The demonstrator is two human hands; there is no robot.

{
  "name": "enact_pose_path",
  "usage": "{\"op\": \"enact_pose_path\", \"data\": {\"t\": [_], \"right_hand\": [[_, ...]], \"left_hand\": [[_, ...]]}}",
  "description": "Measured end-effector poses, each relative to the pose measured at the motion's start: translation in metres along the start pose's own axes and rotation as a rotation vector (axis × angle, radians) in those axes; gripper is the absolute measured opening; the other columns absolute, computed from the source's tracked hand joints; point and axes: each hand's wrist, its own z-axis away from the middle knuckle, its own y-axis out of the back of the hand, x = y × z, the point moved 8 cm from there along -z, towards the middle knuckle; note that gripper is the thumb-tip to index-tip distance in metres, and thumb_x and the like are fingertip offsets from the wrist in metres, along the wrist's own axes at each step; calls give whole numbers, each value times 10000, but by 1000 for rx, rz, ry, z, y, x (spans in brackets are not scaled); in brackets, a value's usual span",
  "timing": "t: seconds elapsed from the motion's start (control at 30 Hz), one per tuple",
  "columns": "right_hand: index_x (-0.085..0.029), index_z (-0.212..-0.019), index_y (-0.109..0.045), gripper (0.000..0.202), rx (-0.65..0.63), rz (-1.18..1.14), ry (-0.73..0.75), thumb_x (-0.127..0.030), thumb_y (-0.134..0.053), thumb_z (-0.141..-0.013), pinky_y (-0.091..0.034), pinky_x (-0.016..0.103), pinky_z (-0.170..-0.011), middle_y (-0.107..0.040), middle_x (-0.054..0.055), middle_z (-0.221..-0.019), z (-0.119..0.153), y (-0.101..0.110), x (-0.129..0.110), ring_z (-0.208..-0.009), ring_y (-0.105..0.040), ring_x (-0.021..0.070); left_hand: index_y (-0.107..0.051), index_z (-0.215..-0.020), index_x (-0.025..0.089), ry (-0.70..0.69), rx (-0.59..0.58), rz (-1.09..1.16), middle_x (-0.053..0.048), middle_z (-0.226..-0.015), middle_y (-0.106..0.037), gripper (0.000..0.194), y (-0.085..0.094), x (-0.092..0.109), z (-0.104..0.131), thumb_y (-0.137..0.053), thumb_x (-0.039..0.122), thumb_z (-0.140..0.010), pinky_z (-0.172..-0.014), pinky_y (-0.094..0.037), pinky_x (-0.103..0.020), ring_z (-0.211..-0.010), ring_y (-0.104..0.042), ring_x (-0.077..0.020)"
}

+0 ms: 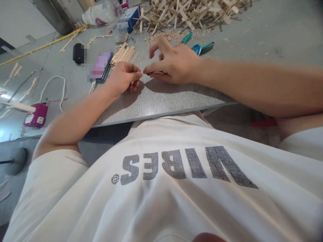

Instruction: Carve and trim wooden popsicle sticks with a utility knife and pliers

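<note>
Over the near part of the grey table [131, 107], my two hands meet almost fingertip to fingertip. My left hand [124, 77] is closed in a pinch on something pale and tiny, too small to name. My right hand [174, 64] reaches in from the right, its thumb and a finger closed around something small and dark, mostly hidden; its other finger arches above. Just behind my left hand lies a bunch of flat wooden sticks [126, 53]. Beyond my right wrist rest pliers with green and blue handles [187, 38], partly covered by the hand.
A large heap of wooden sticks [186, 13] covers the back, with wood chips [164, 37] before it. Left of my hands are a phone [101, 67], a black case [77, 53] and a purple socket block [39, 116]. A blue box [132, 18] and white bottle [97, 15] stand behind.
</note>
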Motion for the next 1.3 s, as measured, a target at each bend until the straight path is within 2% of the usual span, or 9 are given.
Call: {"op": "enact_pose_path", "data": {"t": [0.1, 0.3, 0.4, 0.53, 0.67, 1.0, 1.07, 1.17, 1.3], "right_hand": [[-397, -1320, -865, 597, 32, -41, -22, -747, -474, -1037, -615, 426, -978, -720, 38, -1547, 0, 1, -2, -1184, -755, 269], [-320, -1563, -781, 808, -28, 246, -59, -699, -187, -1166, -615, 521, -911, -578, 159, -1685, 1, 8, -10, -1175, -749, 320], [-315, -1578, -766, 836, 17, 197, -84, -734, -211, -1113, -596, 475, -948, -630, 154, -1652, -1, 16, -6, -1164, -747, 305], [-283, -1670, -659, 885, 20, 132, -75, -773, -237, -1066, -573, 482, -1021, -628, 165, -1653, -3, 13, 0, -1387, -674, 352], [-368, -1594, -680, 748, -46, 125, -43, -763, -316, -1074, -595, 501, -1029, -632, 106, -1655, -3, 5, 2, -1457, -626, 337], [-340, -1425, -830, 922, -104, 237, -43, -821, -160, -1012, -529, 468, -938, -667, 83, -1684, -5, -1, 1, -1150, -755, 283], [-312, -1406, -833, 872, -113, 263, -9, -774, -179, -1061, -525, 462, -911, -688, 102, -1645, -4, -1, -1, -1159, -763, 282], [-237, -1380, -792, 647, -138, 292, 75, -608, -312, -1154, -559, 466, -881, -705, 137, -1578, -2, -2, -7, -1236, -761, 318], [-257, -1295, -745, 357, -164, 245, 64, -483, -508, -1153, -601, 460, -959, -700, 117, -1554, 0, -3, -10, -1251, -751, 304]], "left_hand": [[-594, -750, 246, 34, -2, 60, 70, -542, -588, 322, 1, -3, 0, -670, 100, -1027, -513, -411, -244, -469, -490, -83], [-637, -765, 207, 72, -52, 155, 48, -549, -633, 251, -3, -8, -2, -727, 144, -991, -498, -448, -214, -425, -546, -83], [-635, -785, 202, 69, -21, 174, 56, -553, -642, 256, -3, -6, 1, -690, 118, -1020, -487, -446, -197, -428, -566, -77], [-610, -810, 219, 16, 33, 146, 56, -566, -655, 300, -3, -2, 4, -646, 88, -1076, -483, -438, -218, -444, -587, -81], [-599, -826, 253, -54, 80, 65, 60, -604, -684, 289, -1, -3, 1, -702, 104, -1051, -518, -455, -258, -498, -608, -111], [-607, -845, 233, -112, 80, -2, 25, -658, -682, 252, 2, -3, 0, -786, 170, -1011, -605, -502, -258, -539, -634, -118], [-618, -859, 234, -114, 79, -17, 18, -670, -693, 233, 2, -5, -1, -798, 196, -1003, -627, -521, -261, -553, -635, -123], [-624, -880, 238, -127, 73, -50, 17, -668, -687, 226, 3, -9, -5, -821, 228, -991, -620, -513, -251, -569, -636, -129], [-648, -899, 223, -173, 66, -149, -6, -682, -691, 175, 3, -12, -8, -790, 230, -1000, -651, -520, -266, -603, -662, -153]]}}
